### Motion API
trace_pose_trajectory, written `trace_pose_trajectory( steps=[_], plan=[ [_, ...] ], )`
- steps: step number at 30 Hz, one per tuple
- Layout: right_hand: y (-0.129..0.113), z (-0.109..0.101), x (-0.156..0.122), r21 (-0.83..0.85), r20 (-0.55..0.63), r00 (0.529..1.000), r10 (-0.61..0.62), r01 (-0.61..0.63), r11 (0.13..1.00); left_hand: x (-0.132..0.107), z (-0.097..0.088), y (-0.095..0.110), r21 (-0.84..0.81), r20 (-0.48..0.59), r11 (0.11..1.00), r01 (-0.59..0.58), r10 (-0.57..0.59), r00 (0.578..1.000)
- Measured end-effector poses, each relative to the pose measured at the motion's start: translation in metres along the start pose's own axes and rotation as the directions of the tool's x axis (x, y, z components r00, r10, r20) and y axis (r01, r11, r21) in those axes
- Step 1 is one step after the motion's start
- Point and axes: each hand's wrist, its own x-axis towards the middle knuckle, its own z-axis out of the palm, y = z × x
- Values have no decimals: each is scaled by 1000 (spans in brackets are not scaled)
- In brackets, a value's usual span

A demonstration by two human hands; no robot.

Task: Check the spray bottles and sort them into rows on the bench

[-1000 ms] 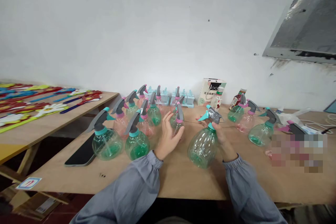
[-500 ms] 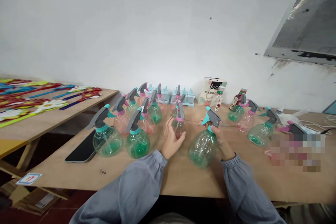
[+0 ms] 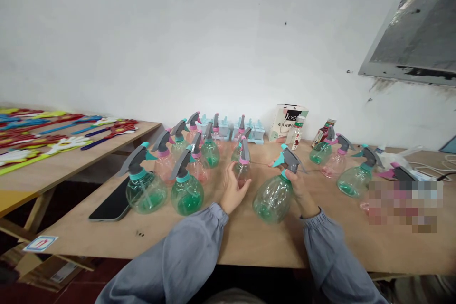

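Observation:
My right hand [image 3: 299, 189] grips a clear green spray bottle [image 3: 272, 198] by its neck, just under the grey and turquoise trigger head. That bottle leans, its round body toward the left and a little green tint low inside. My left hand [image 3: 235, 190] has its thumb apart from its fingers, in front of a pink spray bottle [image 3: 243, 171]; whether the fingertips touch it I cannot tell. Left of it stand more spray bottles, among them a green spray bottle [image 3: 187, 194] and another green spray bottle [image 3: 146, 194] beside a black phone [image 3: 109, 203].
At the back are light blue racks [image 3: 254, 134], a printed box [image 3: 285, 123] and a red-labelled bottle [image 3: 323, 133]. Several spray bottles, including a green one [image 3: 356, 179], line the right. A second table [image 3: 89, 161] at left carries colourful hand-shaped pieces [image 3: 67, 143].
The green spray bottle in my right hand has shifted slightly up and left, tilting a little more. My left hand's fingers have dropped slightly beside the pink bottle.

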Motion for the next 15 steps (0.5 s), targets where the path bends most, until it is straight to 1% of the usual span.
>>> trace_pose_trajectory(
  steps=[3,5,8,11,13,15],
  plan=[
    [-4,-5,0,-49,-48,998,-35,33,998,1,0,1,-139,62,980,144,-137,989],
    [-5,-12,0,-120,-67,997,-38,30,992,1,0,1,-192,106,958,212,-195,975],
    [-1,-30,-3,-254,-88,996,-34,10,967,2,2,0,-235,153,937,258,-227,962],
    [9,-58,-4,-370,-146,988,-49,-9,929,1,4,-3,-282,210,909,306,-252,945],
    [19,-77,-3,-413,-196,976,-100,10,910,1,5,-5,-286,233,908,307,-245,941],
    [28,-91,-1,-453,-229,959,-166,46,891,1,6,-8,-264,229,920,290,-232,945]
  ],
)
